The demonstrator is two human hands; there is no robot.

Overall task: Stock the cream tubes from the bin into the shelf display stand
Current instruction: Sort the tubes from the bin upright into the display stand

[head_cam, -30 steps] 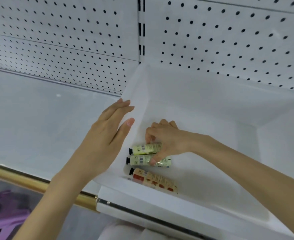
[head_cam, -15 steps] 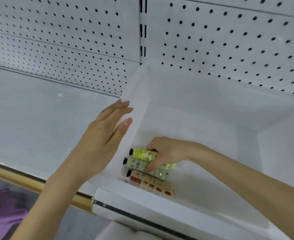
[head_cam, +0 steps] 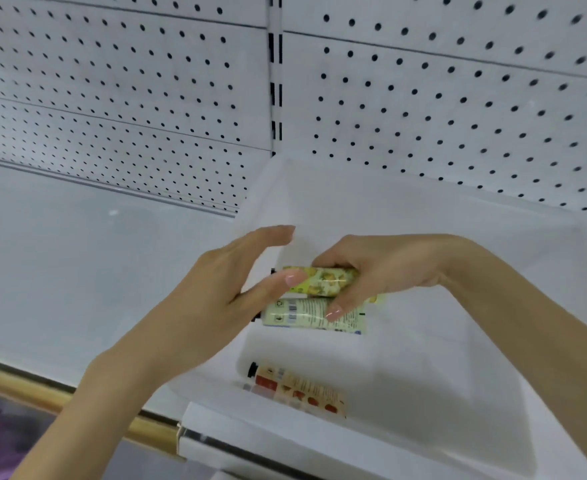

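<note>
Right fingers grip tubes in bin, pegboard behind.

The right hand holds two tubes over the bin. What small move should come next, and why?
Probably close the left hand on the yellow tube to take it: its open fingers and thumb flank that tube's cap end, while the right hand grips it together with the pale tube above the bin. One red-printed tube lies in the bin.
</note>
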